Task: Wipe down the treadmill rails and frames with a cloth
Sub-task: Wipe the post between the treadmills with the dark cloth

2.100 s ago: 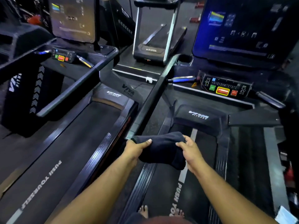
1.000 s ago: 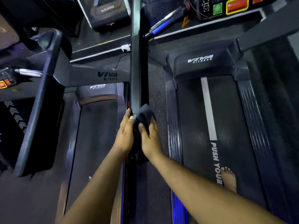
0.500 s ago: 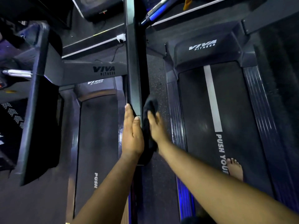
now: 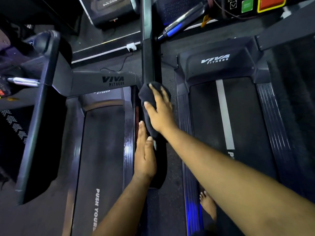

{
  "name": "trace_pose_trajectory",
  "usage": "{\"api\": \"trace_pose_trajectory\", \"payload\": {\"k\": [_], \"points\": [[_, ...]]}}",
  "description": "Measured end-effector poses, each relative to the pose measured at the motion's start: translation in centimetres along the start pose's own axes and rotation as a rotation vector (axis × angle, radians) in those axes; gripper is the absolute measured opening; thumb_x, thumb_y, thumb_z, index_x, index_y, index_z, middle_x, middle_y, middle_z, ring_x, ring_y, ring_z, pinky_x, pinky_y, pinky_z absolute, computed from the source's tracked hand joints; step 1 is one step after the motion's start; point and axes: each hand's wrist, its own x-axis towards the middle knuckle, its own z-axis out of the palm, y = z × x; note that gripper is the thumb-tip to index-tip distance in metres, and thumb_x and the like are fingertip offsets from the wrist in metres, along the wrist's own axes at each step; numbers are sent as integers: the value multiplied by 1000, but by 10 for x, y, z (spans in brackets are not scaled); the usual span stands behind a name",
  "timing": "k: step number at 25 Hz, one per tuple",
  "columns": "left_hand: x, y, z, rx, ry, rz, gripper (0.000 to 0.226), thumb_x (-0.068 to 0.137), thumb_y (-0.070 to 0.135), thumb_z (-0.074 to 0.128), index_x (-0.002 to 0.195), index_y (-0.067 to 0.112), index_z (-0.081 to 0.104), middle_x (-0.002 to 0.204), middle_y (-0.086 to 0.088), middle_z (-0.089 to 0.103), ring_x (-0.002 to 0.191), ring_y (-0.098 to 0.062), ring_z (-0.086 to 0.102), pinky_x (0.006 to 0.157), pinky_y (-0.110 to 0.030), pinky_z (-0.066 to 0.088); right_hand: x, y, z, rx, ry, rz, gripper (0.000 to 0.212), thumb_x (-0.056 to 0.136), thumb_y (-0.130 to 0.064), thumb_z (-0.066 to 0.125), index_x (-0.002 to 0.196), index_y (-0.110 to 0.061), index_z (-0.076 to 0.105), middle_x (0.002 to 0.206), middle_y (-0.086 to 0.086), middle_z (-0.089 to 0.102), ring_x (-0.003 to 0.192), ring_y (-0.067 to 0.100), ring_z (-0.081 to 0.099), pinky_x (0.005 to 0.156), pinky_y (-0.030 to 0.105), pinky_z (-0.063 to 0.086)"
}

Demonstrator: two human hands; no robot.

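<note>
Two treadmills fill the view side by side, their long axes running from the bottom of the frame toward the top. On the right, one treadmill belt (image 4: pixel 238 133) carries a grey stripe and a motor cover marked VIVA FITNESS; the other belt (image 4: pixel 102 150) on the left reads PUSH YOUR along its near end. Between them a dark handrail (image 4: pixel 150 62) runs lengthwise in that direction too, pointing away from the person toward the consoles at the top. A crossbar (image 4: pixel 95 82) with the VIVA logo meets it from the left. The black cloth (image 4: pixel 146 101) is draped over this handrail about midway along it, bunched and lying along the rail's length. The right hand (image 4: pixel 161 111) presses on the cloth from above, fingers slightly spread and bent over it, thumb on the rail's left side. The left hand (image 4: pixel 144 159) rests flat against the rail's left side nearer the person, fingers straight and together, just behind the cloth. A bare foot (image 4: pixel 208 205) stands on the right treadmill's side strip.
</note>
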Motion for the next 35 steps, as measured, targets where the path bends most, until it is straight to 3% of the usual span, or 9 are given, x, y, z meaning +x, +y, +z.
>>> {"api": "trace_pose_trajectory", "payload": {"k": [3,7,10,13,19,24,26,30,35], "points": [[-3,-1,0,-55,-10,-28,59,94,51,27,150,34,16,163,12,14,149,2,12,125,-42,13,-21,14,-1,105,4,-60,57,96,-42,49,150,-38,32,163,-1,21,148,22,25,118,49,26],[29,15,-2,-167,18,-21,59,94,51,34,149,36,21,164,3,20,150,-7,18,124,-48,17,-70,20,-4,170,-45,-110,55,97,-42,47,146,-53,25,163,-6,20,148,13,22,121,41,24],[93,42,3,-75,74,-36,72,91,55,32,154,24,18,164,5,18,149,-2,17,124,-41,17,45,-1,3,77,-10,-4,56,95,-37,51,149,-31,38,163,2,22,148,24,25,120,42,22],[137,53,13,130,42,-30,76,91,58,26,157,20,16,163,11,14,149,3,11,124,-37,16,130,-5,-10,124,-35,18,59,97,-37,51,152,-26,33,164,5,20,149,25,22,120,48,20],[148,50,16,242,57,46,70,95,48,25,156,13,21,165,2,15,150,-2,11,121,-23,13,33,32,-2,468,-122,11,58,96,-56,46,150,-41,28,160,6,30,149,21,26,120,54,22],[147,54,17,313,24,56,69,98,48,23,157,12,15,166,3,7,151,-2,4,122,-22,9,183,-3,-11,203,-22,-64,65,93,-43,44,152,-16,32,161,15,24,149,22,21,122,41,18],[145,54,17,318,25,47,69,98,48,23,157,14,15,166,4,6,151,-2,4,123,-25,10,172,-3,-8,195,-6,-35,66,94,-44,43,152,-14,32,161,14,24,149,22,21,122,38,19],[146,55,15,268,41,9,70,97,49,26,158,16,14,166,7,9,150,0,7,123,-29,14,86,12,-13,226,-112,-163,60,98,-37,48,152,-33,24,163,6,20,149,14,19,122,39,20],[146,56,15,284,31,12,66,98,49,24,157,23,10,165,10,7,150,0,7,122,-26,14,187,-10,-10,112,-56,-19,63,96,-36,50,153,-20,30,163,9,20,150,23,20,122,44,21]]}}
